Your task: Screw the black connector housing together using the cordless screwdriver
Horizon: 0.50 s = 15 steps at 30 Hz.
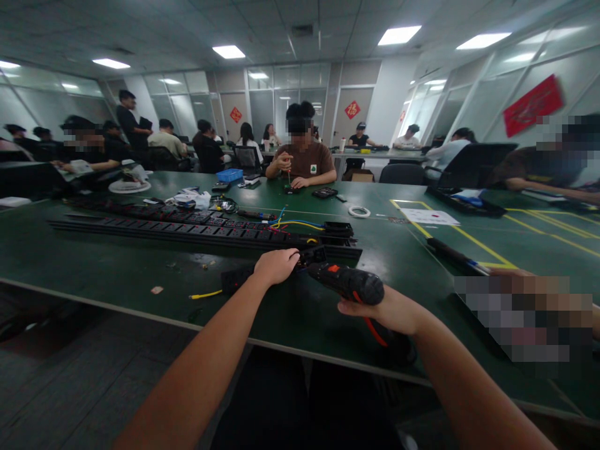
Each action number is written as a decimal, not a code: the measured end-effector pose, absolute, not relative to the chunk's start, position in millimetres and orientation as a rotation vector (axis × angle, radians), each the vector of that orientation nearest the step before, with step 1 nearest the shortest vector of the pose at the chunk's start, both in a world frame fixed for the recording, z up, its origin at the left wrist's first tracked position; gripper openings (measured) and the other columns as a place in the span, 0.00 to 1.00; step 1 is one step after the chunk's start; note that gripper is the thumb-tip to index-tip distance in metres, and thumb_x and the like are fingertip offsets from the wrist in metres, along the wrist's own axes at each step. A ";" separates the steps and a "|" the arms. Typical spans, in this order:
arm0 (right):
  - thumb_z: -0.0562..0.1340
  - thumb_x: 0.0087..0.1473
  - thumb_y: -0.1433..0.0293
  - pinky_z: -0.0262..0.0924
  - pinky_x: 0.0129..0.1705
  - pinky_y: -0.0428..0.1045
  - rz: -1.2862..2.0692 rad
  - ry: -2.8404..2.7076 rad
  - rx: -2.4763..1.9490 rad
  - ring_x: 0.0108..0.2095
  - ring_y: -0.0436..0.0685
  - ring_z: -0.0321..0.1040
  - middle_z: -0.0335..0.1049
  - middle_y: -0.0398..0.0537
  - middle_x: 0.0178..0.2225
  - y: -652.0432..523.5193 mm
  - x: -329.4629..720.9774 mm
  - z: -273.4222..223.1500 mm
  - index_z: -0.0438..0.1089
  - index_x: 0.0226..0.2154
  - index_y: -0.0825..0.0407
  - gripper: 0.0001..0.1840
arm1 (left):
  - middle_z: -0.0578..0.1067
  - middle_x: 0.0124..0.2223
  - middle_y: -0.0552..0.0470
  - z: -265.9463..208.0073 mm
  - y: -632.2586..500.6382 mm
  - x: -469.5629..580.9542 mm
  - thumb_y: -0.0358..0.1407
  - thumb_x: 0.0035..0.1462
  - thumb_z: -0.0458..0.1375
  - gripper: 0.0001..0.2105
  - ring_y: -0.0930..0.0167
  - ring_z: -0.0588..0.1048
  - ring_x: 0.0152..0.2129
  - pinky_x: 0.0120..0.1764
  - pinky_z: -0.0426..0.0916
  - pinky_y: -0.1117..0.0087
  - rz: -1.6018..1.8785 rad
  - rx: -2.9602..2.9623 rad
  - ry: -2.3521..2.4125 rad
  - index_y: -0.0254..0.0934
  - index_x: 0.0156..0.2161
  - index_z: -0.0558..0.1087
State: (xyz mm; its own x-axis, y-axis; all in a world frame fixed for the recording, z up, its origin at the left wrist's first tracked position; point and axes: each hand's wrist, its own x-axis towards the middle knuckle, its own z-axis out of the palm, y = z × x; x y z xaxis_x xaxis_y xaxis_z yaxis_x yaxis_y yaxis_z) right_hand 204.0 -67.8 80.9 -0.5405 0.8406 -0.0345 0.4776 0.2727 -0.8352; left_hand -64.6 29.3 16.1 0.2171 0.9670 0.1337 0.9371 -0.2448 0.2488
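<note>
My right hand (394, 309) is wrapped round the grip of a black cordless drill (347, 281) with orange accents. The drill lies nearly level and points left, its tip close to the fingers of my left hand (276, 265). Those fingers are closed on a black plastic piece (234, 279), which rests on the table near its front edge. A short yellow wire (206, 295) sticks out of the piece's left end. My hand covers the middle of it, and where the drill tip touches cannot be made out. Just behind lie long black power strips (197, 232) with rows of sockets.
Blue and yellow wires (300, 224) rise behind the strips on the green table (140, 275). A roll of white tape (359, 212) lies farther back. Opposite, a person (302, 159) works with a screwdriver. At right, another person's hand (515, 281) is near a dark tray.
</note>
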 end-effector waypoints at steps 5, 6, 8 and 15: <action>0.70 0.48 0.58 0.63 0.57 0.62 1.171 -2.149 -1.197 0.47 0.64 0.72 0.78 0.46 0.45 -66.7 204.5 79.3 0.74 0.53 0.49 0.29 | 0.75 0.59 0.52 18.7 27.1 -64.6 0.49 0.69 0.40 0.25 0.60 0.75 0.53 0.53 0.67 0.61 0.393 2.353 1.853 0.50 0.62 0.70; 0.70 0.48 0.57 0.63 0.57 0.62 1.172 -2.154 -1.198 0.47 0.63 0.72 0.78 0.46 0.45 -66.4 204.7 79.0 0.74 0.53 0.49 0.29 | 0.75 0.60 0.52 19.2 26.7 -64.6 0.49 0.69 0.40 0.25 0.60 0.75 0.53 0.53 0.67 0.61 0.389 2.351 1.856 0.50 0.62 0.70; 0.70 0.49 0.57 0.63 0.57 0.62 1.173 -2.163 -1.197 0.46 0.63 0.72 0.78 0.46 0.44 -66.1 205.1 78.6 0.75 0.52 0.49 0.28 | 0.75 0.60 0.52 19.9 26.1 -64.6 0.49 0.69 0.40 0.25 0.60 0.74 0.53 0.53 0.67 0.61 0.381 2.350 1.860 0.50 0.62 0.70; 0.70 0.49 0.56 0.64 0.55 0.59 1.203 -2.163 -1.195 0.44 0.61 0.71 0.77 0.45 0.41 -65.7 205.1 78.7 0.76 0.44 0.50 0.22 | 0.74 0.60 0.52 20.7 26.3 -64.0 0.50 0.69 0.40 0.26 0.60 0.74 0.54 0.53 0.67 0.61 0.374 2.351 1.854 0.49 0.62 0.70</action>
State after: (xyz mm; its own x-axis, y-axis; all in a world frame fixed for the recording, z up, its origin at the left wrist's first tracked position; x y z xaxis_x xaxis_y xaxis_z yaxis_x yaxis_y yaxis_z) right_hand 205.1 -65.7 78.7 -0.5598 0.8261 -0.0646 0.4905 0.2676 -0.8293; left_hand -64.0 26.3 20.7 0.2172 0.9692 0.1165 0.9385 -0.2401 0.2480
